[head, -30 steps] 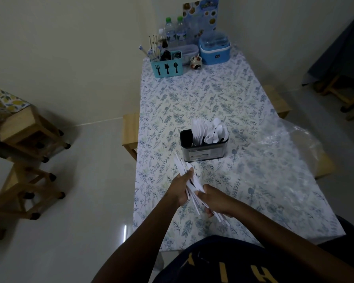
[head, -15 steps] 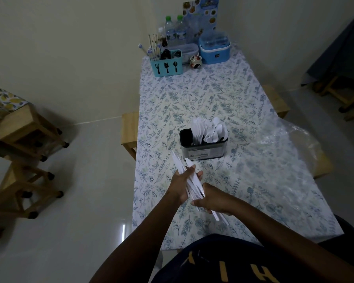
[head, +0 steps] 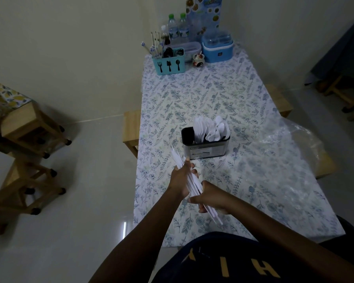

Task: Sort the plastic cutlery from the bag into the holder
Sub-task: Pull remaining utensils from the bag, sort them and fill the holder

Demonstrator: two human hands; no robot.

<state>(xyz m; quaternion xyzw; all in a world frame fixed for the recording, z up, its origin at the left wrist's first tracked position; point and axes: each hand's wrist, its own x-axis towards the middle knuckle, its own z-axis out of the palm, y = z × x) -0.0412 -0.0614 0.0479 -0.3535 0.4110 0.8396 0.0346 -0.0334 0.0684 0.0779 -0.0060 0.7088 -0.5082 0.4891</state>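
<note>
Gripping a bundle of white plastic cutlery (head: 177, 158) at centre frame, my left hand (head: 181, 178) curls round its upper part while my right hand (head: 211, 199) pinches the lower ends. Just above stands the holder (head: 206, 153), white pieces in it; the clear bag (head: 296, 139) lies at right.

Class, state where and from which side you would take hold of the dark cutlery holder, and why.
Grip the holder around its lower walls, coming from the near side: white cutlery fans out of its open top, likely blocking a grip from above.
</note>
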